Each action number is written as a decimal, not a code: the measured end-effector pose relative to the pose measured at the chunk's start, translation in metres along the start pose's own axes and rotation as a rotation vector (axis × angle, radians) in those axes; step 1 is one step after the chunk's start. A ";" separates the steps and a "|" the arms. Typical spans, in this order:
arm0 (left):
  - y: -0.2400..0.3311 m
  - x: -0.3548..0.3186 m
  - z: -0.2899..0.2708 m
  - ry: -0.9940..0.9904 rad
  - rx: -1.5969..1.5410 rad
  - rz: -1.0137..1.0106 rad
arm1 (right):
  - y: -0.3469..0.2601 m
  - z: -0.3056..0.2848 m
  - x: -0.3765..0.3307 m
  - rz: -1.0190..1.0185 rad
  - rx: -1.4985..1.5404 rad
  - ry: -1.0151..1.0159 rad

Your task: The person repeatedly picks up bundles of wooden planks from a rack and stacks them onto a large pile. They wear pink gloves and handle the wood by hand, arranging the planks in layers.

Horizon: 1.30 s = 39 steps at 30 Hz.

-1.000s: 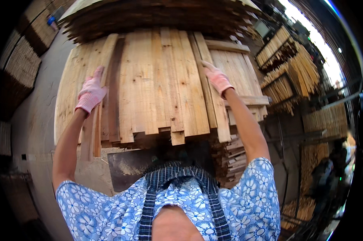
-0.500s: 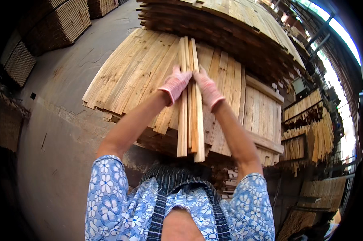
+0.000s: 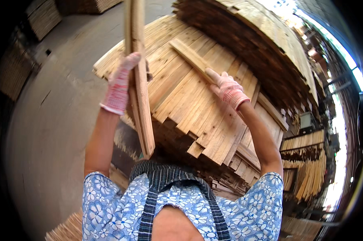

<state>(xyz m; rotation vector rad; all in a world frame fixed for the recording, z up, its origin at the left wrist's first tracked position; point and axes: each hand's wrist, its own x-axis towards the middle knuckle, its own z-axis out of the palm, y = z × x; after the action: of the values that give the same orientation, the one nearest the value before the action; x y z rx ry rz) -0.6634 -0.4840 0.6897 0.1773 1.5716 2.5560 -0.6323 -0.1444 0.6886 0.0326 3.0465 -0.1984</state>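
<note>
My left hand (image 3: 119, 86), in a pink and white knit glove, is wrapped round narrow wooden boards (image 3: 141, 100) raised above the left side of the stack. Their far ends run past the top of the view and their near ends come close to my apron; how many there are is hard to tell. My gloved right hand (image 3: 229, 88) grips the near end of another wooden board (image 3: 189, 55), which slants across the stack. Beneath it lies the top layer of planks (image 3: 181, 94), side by side with uneven near ends.
Behind stands a taller lumber pile (image 3: 245, 44). A crosswise wooden strip (image 3: 273, 111) lies on the stack's right part. More boards (image 3: 310, 172) stand farther right. Concrete floor (image 3: 57, 132) stretches along the left, with stacked lumber (image 3: 44, 18) beyond it.
My hands have parted from the bundle they held together. The left has carried boards leftward and up; the right has moved right with one board now slanting on the stack. The view has turned.
</note>
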 end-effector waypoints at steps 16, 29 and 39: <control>-0.159 -0.179 -0.083 0.625 -0.635 -0.482 | -0.018 0.052 0.013 0.050 -0.229 0.074; -0.175 -0.180 -0.061 0.022 0.921 0.410 | -0.011 0.053 0.023 0.039 -0.218 0.113; -0.158 -0.090 -0.204 0.269 0.415 0.094 | -0.037 -0.022 0.157 -0.057 -0.214 0.257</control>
<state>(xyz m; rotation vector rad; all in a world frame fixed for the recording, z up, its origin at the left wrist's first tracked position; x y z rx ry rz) -0.6016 -0.6084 0.4538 -0.0580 2.2332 2.3638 -0.7920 -0.1756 0.7009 -0.0471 3.3081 0.1402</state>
